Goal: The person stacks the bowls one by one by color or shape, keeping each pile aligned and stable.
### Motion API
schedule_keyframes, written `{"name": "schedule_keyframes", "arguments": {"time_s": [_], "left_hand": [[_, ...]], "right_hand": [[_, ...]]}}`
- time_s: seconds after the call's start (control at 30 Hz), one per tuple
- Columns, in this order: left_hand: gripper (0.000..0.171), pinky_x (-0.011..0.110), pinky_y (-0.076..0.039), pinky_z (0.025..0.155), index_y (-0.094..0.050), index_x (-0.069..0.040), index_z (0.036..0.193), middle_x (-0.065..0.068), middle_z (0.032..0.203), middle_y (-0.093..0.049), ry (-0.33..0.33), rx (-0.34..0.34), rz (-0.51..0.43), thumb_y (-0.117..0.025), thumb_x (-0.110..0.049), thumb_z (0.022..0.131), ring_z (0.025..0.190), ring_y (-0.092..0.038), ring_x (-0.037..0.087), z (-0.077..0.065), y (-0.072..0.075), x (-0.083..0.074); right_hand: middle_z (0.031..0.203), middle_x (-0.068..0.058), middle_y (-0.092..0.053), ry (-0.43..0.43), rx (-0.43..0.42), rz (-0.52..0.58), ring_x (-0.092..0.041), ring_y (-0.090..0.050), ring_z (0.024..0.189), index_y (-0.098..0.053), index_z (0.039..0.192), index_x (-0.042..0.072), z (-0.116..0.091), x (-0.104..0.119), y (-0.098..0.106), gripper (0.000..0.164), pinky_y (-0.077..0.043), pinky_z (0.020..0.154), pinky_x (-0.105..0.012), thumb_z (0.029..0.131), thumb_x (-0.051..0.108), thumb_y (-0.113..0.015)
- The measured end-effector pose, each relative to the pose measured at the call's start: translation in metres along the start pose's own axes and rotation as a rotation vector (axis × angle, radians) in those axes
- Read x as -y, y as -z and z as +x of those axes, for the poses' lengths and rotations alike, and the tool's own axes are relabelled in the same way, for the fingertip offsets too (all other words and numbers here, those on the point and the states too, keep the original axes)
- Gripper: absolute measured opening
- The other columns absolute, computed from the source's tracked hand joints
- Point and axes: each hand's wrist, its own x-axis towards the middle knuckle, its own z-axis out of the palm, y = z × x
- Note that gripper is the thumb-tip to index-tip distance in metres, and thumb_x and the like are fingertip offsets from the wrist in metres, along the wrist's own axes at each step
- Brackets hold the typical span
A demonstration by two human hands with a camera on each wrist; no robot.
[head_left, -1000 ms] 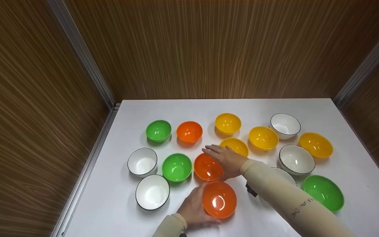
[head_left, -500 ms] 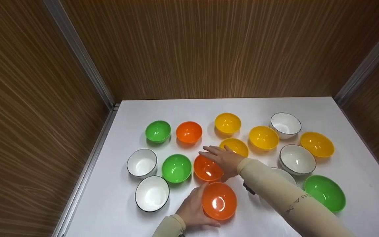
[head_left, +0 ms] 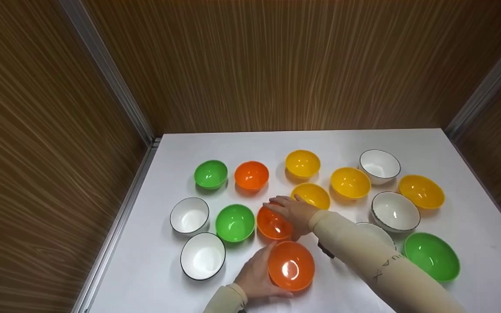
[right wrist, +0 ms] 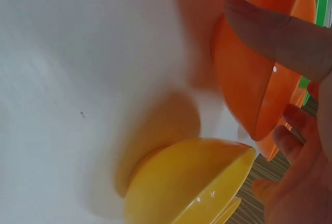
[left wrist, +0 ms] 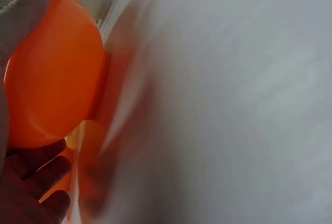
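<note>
Near the front of the table my left hand [head_left: 257, 274] holds an orange bowl [head_left: 292, 266], thumb on the near side and fingers on the far side. Its smooth outer wall fills the left part of the left wrist view, base close to the white surface. My right hand [head_left: 294, 213] reaches over a second orange bowl [head_left: 273, 222] just behind it. In the right wrist view the thumb [right wrist: 280, 35] lies along that bowl's outside, and the other fingers are spread past its far rim. A yellow bowl [head_left: 313, 195] stands right behind my right hand.
Two green bowls [head_left: 235, 222], two white bowls [head_left: 202, 256] and another orange bowl [head_left: 252, 175] stand to the left and back. On the right are several yellow and white bowls [head_left: 395, 211] and a green bowl [head_left: 432, 256]. Wood-grain walls [head_left: 276, 65] enclose the white table [head_left: 141, 261].
My right hand has shifted slightly left and its fingers have come lower over the second orange bowl. The left hand keeps its hold on the front orange bowl, nearly still.
</note>
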Motion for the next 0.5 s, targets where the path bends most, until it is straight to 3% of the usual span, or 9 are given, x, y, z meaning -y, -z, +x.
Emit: {"name": "schedule_keyframes", "arguments": {"time_s": [0.3,0.5], "left_hand": [[0.124,0.038,-0.038,0.107,-0.022,-0.015,0.152,0.002,0.145,-0.043,0.029,0.007,-0.057,-0.083,-0.063,0.056,0.13,-0.044,0.019,0.006,0.0,0.003],[0.123,0.042,-0.037,0.108,-0.025,-0.009,0.15,0.007,0.146,-0.042,0.096,-0.042,-0.094,-0.082,-0.064,0.057,0.131,-0.043,0.023,0.015,-0.003,0.005]], "right_hand": [[0.142,-0.018,-0.039,0.028,-0.135,0.156,-0.033,-0.044,0.127,-0.025,0.153,0.024,0.0,-0.007,0.0,0.116,-0.039,0.106,-0.045,0.058,0.039,-0.091],[0.137,-0.015,-0.039,0.046,-0.287,0.259,-0.029,-0.051,0.115,-0.028,0.152,0.022,-0.009,-0.018,0.015,0.112,-0.048,0.096,-0.042,0.061,0.048,-0.088]]}}
